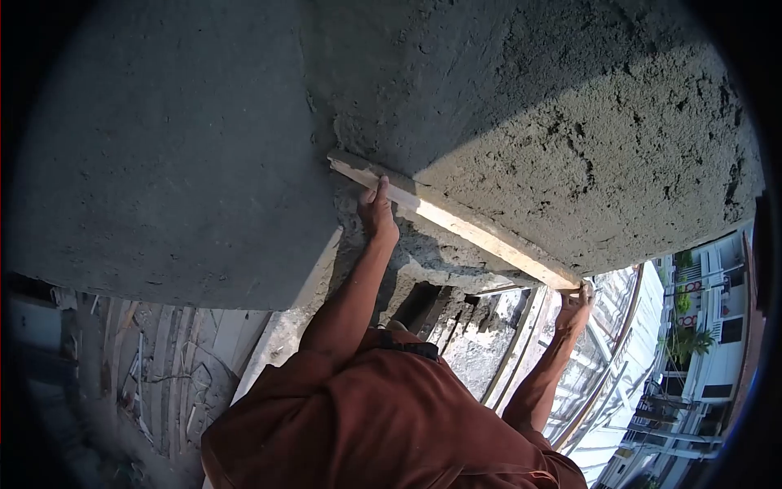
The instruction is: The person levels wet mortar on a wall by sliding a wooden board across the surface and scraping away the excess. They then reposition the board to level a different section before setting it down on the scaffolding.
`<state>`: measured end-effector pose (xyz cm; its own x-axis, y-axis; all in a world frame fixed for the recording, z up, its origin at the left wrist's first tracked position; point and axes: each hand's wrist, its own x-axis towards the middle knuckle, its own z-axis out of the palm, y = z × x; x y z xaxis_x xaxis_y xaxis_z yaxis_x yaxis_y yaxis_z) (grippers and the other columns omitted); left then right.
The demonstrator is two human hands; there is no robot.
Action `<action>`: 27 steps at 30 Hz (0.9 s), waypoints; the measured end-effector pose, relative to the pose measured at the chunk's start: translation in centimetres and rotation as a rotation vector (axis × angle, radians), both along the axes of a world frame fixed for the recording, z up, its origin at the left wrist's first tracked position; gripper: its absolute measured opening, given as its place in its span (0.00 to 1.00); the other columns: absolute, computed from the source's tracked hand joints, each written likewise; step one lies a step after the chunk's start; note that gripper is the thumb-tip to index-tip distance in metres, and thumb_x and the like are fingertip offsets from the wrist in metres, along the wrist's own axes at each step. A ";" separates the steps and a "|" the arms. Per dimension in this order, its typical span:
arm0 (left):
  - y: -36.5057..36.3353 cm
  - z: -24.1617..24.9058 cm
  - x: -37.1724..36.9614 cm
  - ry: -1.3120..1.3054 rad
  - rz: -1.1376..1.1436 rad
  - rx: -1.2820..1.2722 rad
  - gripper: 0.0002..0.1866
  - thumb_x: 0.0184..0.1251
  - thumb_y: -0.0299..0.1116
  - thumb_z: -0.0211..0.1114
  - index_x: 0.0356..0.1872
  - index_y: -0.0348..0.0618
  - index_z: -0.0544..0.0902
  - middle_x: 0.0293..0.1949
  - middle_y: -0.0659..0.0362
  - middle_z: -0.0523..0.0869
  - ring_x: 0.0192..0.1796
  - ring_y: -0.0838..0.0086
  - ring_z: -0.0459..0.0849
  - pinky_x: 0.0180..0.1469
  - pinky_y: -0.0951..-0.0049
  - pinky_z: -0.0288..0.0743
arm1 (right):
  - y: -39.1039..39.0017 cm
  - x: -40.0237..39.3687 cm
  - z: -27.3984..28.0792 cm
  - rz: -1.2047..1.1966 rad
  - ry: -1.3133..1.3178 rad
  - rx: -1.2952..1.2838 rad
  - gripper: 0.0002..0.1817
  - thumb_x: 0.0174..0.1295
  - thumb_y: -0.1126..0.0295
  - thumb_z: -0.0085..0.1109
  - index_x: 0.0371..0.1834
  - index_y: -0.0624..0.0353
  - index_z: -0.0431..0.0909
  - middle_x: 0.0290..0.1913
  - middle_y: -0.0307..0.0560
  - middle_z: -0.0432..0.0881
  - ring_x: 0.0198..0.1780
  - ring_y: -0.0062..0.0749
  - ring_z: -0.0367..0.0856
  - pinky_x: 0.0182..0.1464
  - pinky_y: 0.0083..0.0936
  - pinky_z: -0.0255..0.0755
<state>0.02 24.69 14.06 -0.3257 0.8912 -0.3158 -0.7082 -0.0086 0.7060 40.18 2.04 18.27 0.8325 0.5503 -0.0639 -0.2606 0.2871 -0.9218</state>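
A long wooden strip lies slantwise against the lower edge of a rough, freshly plastered wall. My left hand grips the strip near its upper left end, with a finger laid up over its face. At the lower right end my right hand is closed around the strip, some fingers hidden behind it. Smooth grey plaster covers the surface to the left and meets the rough part at a corner close to my left hand. Sunlight falls on the strip's right part.
Wooden planks and scraps lie far below at the lower left. Beneath the strip is a broken ledge with a dark gap. Metal roofing sheets spread out at the right, with a neighbouring building and green plants beyond.
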 end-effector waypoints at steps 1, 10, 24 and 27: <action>-0.1 -0.1 0.0 -0.006 0.016 -0.003 0.22 0.61 0.37 0.70 0.50 0.33 0.77 0.49 0.54 0.79 0.55 0.67 0.75 0.64 0.63 0.64 | 0.0 -0.7 0.7 0.016 -0.017 -0.056 0.26 0.66 0.68 0.55 0.65 0.59 0.59 0.55 0.52 0.75 0.48 0.42 0.78 0.51 0.39 0.75; 1.4 -0.2 -1.3 0.001 0.117 -0.073 0.24 0.57 0.37 0.72 0.53 0.39 0.77 0.55 0.57 0.77 0.62 0.67 0.70 0.66 0.56 0.59 | 1.9 -3.7 -0.2 -0.025 -0.008 -0.174 0.19 0.65 0.70 0.57 0.56 0.67 0.70 0.51 0.51 0.79 0.46 0.40 0.81 0.47 0.36 0.81; -1.4 2.7 3.8 -0.057 0.053 0.002 0.21 0.58 0.39 0.72 0.49 0.40 0.79 0.48 0.60 0.80 0.54 0.73 0.74 0.62 0.65 0.64 | -0.9 1.6 1.8 -0.068 -0.062 -0.081 0.25 0.66 0.62 0.57 0.56 0.74 0.71 0.54 0.56 0.75 0.56 0.40 0.75 0.56 0.34 0.75; -0.4 0.9 2.6 -0.097 0.054 0.035 0.21 0.58 0.39 0.72 0.49 0.40 0.79 0.49 0.60 0.80 0.55 0.72 0.74 0.62 0.63 0.64 | -0.4 1.5 0.6 -0.014 -0.039 -0.140 0.26 0.66 0.59 0.56 0.57 0.70 0.71 0.54 0.58 0.74 0.55 0.42 0.76 0.56 0.36 0.76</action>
